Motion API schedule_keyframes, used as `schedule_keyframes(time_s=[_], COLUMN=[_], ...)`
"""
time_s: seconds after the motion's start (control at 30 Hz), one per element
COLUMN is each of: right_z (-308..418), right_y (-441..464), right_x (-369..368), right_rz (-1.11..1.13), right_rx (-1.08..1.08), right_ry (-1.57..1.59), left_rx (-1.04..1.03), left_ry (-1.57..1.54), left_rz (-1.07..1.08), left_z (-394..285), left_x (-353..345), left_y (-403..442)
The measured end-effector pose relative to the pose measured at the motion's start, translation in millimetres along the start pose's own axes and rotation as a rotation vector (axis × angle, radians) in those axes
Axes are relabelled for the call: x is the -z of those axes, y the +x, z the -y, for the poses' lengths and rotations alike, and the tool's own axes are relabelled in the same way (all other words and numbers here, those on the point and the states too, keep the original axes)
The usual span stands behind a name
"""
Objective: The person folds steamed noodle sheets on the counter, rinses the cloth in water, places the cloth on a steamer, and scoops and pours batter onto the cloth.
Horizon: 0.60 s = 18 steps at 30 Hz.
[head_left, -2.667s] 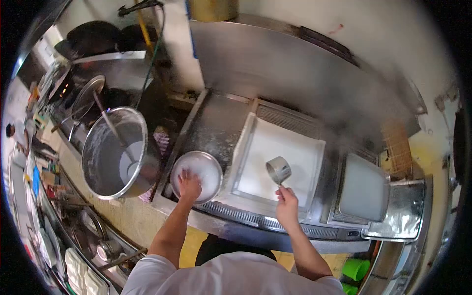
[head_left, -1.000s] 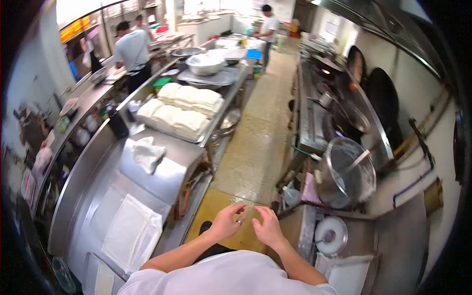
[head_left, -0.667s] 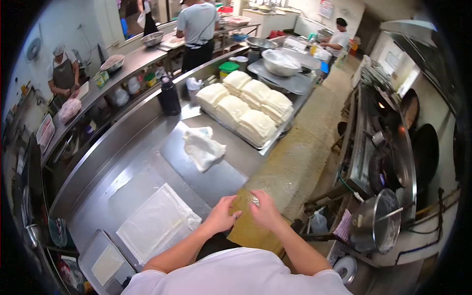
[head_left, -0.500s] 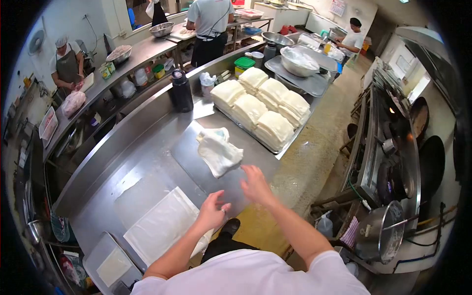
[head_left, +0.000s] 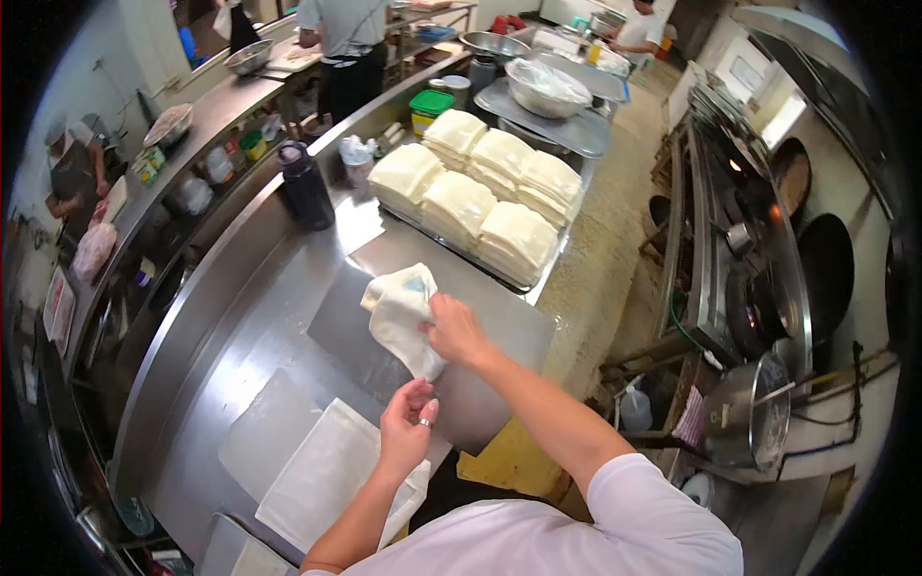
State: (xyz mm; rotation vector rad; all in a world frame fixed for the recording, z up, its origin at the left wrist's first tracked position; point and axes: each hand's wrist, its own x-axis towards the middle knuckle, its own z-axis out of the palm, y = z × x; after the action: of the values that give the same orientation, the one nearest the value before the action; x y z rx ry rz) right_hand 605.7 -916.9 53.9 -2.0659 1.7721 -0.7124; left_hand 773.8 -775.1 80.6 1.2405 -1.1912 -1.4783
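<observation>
A white cloth (head_left: 396,322) with a pale blue patch lies crumpled on a metal sheet (head_left: 344,317) on the steel worktable. My right hand (head_left: 455,331) grips its right side with bent fingers. Closer to me, my left hand (head_left: 407,422), with a ring on one finger, has its fingertips pinched at the cloth's lower corner. Beneath my left forearm is a folded white sheet (head_left: 322,470), partly hidden by the arm. Beyond the cloth, several stacks of pale square sheets (head_left: 459,206) fill a metal tray.
A dark bottle (head_left: 305,187) stands by the table's raised edge. Behind the stacks are a green-lidded tub (head_left: 430,110) and a bowl (head_left: 547,88). Woks (head_left: 826,278) line the right side. Co-workers, including one person (head_left: 346,48) at the back counter, stand farther off.
My right hand has moved onto the cloth and grasped its side. My left hand has come up to its lower corner. The cloth has changed shape, and the view has shifted.
</observation>
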Motion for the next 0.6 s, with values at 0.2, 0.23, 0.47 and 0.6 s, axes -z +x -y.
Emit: schedule_keyframes(time_s=[0.2,0.23,0.47,0.6], right_z=[-9,-15,-31,-16], right_y=[-102,-122,-319,-455], right_x=[81,95,182,221], right_rz=[-0.112,-0.129,-0.283,-0.428], right_rx=[0.002,-0.018,-0.175,-0.323], right_ry=[0.009,0.007,-0.079,-0.200], left_rx=[-0.148,-0.186,-0.280,-0.296], left_ry=[0.052,0.062,0.007,0.027], left_rz=[0.271,0.332,0.815,1.072], left_z=[-39,-45,-80,-72], left_x=[-45,-56,-145,-201], left_y=[-27,-33,-111,-177])
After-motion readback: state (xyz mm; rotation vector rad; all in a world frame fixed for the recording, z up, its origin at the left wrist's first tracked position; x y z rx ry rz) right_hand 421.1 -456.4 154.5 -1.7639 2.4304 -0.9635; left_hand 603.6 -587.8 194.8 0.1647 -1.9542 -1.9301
